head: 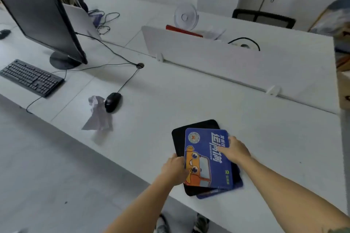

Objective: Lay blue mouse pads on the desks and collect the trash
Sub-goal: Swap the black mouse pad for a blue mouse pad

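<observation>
**Inspector:** Location of the pads?

**Assessor:** A stack lies on the white desk [170, 100], well to the right of the black mouse [113, 101] and nearer the front edge. The top blue mouse pad [206, 159], printed with an orange cartoon car, sits skewed over a black pad [197, 126]. A second blue pad [238, 183] shows at the bottom.

**Inspector:** Hands?

**Assessor:** The left hand [175, 171] pinches the top blue mouse pad's left edge, thumb on its face, fingers curled. The right hand [235, 150] lies on its right side, thumb stretched across the print. Whether those fingers grasp the edge, I cannot tell.

**Inspector:** Trash?

**Assessor:** One crumpled paper [98, 113] lies just beside the mouse, on its left. The keyboard [31, 77] sits well left of the mouse.
</observation>
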Motion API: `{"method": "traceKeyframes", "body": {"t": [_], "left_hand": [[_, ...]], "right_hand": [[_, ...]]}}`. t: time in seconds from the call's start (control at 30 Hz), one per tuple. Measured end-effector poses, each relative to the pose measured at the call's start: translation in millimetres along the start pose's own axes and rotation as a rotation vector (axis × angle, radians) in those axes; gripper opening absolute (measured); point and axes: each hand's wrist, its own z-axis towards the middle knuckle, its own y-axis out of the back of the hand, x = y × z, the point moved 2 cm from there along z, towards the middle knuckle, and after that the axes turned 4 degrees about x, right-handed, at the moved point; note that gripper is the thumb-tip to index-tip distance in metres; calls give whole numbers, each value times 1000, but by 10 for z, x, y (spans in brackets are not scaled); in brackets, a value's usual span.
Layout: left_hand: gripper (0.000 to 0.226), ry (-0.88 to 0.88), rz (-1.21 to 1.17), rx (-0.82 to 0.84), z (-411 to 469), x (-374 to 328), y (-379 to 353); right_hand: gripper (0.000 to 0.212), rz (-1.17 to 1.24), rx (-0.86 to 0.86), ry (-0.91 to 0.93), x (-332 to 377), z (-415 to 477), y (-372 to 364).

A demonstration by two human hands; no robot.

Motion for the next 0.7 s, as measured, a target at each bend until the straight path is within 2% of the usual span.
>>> {"method": "traceKeyframes", "body": {"t": [0.1, 0.23, 0.3, 0.4, 0.5, 0.7], "left_hand": [[41, 26, 58, 117, 0, -26, -199], [43, 28, 94, 110, 17, -45, -362], [44, 18, 91, 96, 27, -29, -380], [46, 1, 108, 93, 31, -6, -393], [51, -15, 146, 113, 4, 32, -427], [61, -29, 195, 161, -82, 146, -469]], "right_hand": [[62, 82, 33, -90, -76, 48, -49], [70, 278, 118, -159, -291, 248, -138], [55, 365, 123, -188, -284, 232, -106], [34, 492, 226, -246, -244, 162, -160], [30, 523, 223, -204, -184, 121, -264], [28, 425, 231, -42, -53, 121, -241]]}}
